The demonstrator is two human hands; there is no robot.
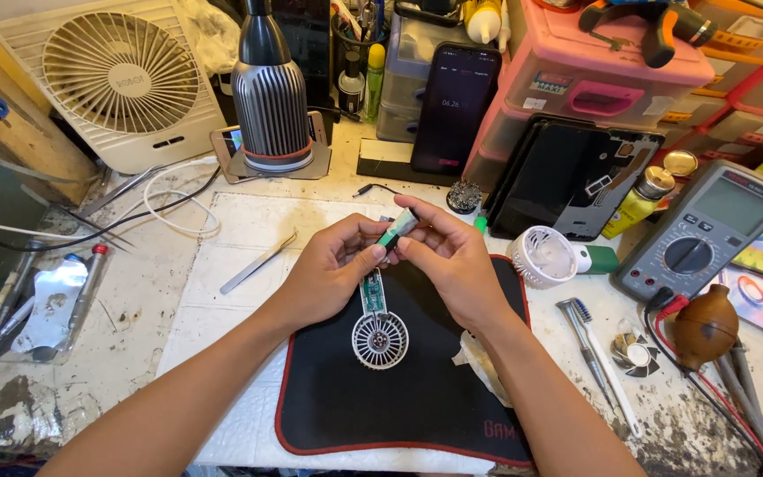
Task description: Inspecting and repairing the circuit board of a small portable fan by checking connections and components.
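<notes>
Both hands meet over the middle of the bench. The left hand (333, 269) has its fingers curled in and its thumb pressed against a small opened fan unit (378, 322), pinching the upper end of the narrow green circuit board (371, 291) that runs up from the round white grille. The right hand (452, 261) is closed in a pinch on a small green and pale cylindrical part (398, 227), probably a battery cell, held tilted just above the top of the board, right where the fingertips of the two hands come together. Whether that part is joined to the board cannot be told.

Below the fingers, the grille end of the fan unit hangs over or rests on a black work mat (399, 389) with a red edge; which of the two is unclear. Just left of the left hand lie metal tweezers (258, 263) on a white sheet. Right of the right hand sit a white fan shell (545, 256), then a toothbrush (598, 353), and farther out a grey multimeter (708, 234) with red and black leads and a brown rubber blower (706, 329). Beyond the fingers stand a dark phone (457, 106) showing its screen, a ribbed grey cylindrical tool (269, 106), and a white desk fan (121, 75). The benchtop is worn and stained, backed by pink plastic drawers (593, 75).
</notes>
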